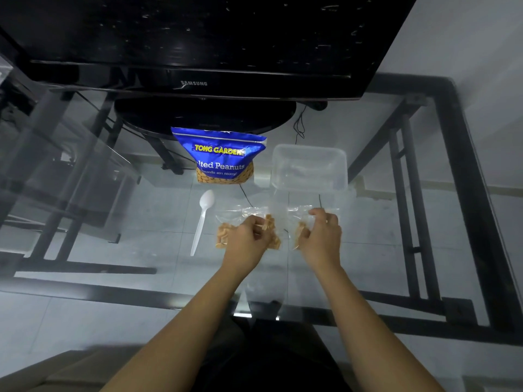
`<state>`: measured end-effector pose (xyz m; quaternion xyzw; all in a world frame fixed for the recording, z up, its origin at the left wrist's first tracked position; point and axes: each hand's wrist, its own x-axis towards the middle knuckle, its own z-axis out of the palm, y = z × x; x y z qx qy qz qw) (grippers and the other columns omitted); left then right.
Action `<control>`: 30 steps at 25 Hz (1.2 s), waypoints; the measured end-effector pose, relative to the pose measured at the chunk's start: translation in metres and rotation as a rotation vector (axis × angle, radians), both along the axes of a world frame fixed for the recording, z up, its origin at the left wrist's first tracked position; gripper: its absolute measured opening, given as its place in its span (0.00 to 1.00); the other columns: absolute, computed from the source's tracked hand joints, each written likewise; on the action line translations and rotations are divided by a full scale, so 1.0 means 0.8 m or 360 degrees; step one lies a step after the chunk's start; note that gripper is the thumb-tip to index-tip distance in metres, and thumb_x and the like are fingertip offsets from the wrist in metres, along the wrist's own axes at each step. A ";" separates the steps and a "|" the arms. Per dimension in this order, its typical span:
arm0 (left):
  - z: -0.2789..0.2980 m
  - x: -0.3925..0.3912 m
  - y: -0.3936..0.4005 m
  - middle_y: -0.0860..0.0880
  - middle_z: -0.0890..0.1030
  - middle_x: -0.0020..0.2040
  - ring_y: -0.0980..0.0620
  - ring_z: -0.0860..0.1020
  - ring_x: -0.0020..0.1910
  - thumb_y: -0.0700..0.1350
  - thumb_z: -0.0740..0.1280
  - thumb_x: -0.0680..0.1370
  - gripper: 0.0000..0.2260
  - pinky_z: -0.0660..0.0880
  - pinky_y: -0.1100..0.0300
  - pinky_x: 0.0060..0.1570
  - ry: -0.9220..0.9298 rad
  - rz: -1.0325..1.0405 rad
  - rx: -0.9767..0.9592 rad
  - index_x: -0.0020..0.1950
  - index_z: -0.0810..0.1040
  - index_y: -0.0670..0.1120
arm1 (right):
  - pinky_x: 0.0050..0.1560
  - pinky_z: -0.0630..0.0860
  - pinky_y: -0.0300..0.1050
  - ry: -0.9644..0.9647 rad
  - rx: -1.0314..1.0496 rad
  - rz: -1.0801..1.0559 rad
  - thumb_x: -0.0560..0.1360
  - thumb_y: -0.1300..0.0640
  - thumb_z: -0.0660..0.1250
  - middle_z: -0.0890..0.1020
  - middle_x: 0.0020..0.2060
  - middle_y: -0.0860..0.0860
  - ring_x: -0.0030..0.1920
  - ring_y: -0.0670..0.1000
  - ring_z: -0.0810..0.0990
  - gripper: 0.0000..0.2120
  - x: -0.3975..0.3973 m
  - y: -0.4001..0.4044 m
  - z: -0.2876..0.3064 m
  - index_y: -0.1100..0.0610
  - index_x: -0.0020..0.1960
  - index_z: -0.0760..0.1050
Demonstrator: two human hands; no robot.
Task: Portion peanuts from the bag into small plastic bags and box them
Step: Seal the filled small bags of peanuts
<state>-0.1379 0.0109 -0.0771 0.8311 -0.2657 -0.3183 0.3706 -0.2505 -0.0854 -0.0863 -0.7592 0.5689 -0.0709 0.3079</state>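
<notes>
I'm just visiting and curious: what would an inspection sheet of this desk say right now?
Surface: clear glass tabletop on a black metal frame.
Job's things: blue Tong Garden salted peanuts bag standing; clear plastic box beside it, apparently empty; white plastic spoon lying flat; small clear plastic bags of peanuts under the hands.
Clutter: nothing seen.
Hands: left hand and right hand each grip a small bag.
Cables: thin black cables behind the box.
Surroundings: black Samsung monitor; tiled floor below.
</notes>
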 end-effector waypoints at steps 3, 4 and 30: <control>-0.013 -0.016 -0.004 0.44 0.82 0.45 0.46 0.79 0.44 0.42 0.66 0.76 0.15 0.75 0.56 0.43 -0.0496 -0.0228 0.0099 0.61 0.72 0.42 | 0.55 0.74 0.48 0.0131 0.0031 0.0064 0.74 0.64 0.64 0.73 0.58 0.58 0.56 0.58 0.73 0.15 0.001 -0.006 -0.009 0.57 0.61 0.71; -0.017 -0.019 -0.002 0.41 0.82 0.46 0.43 0.78 0.46 0.42 0.66 0.75 0.16 0.75 0.53 0.43 -0.0656 -0.0273 0.0151 0.62 0.71 0.41 | 0.53 0.75 0.48 0.0127 -0.0001 0.0086 0.74 0.65 0.63 0.75 0.56 0.59 0.54 0.58 0.74 0.14 0.002 -0.007 -0.011 0.58 0.60 0.72; 0.024 -0.018 -0.035 0.47 0.82 0.43 0.56 0.81 0.42 0.42 0.68 0.75 0.11 0.77 0.65 0.42 0.0517 0.0050 -0.0331 0.56 0.78 0.43 | 0.40 0.77 0.33 -0.1180 0.0914 -0.0268 0.72 0.62 0.70 0.78 0.55 0.49 0.50 0.46 0.79 0.15 -0.036 0.001 0.025 0.46 0.53 0.72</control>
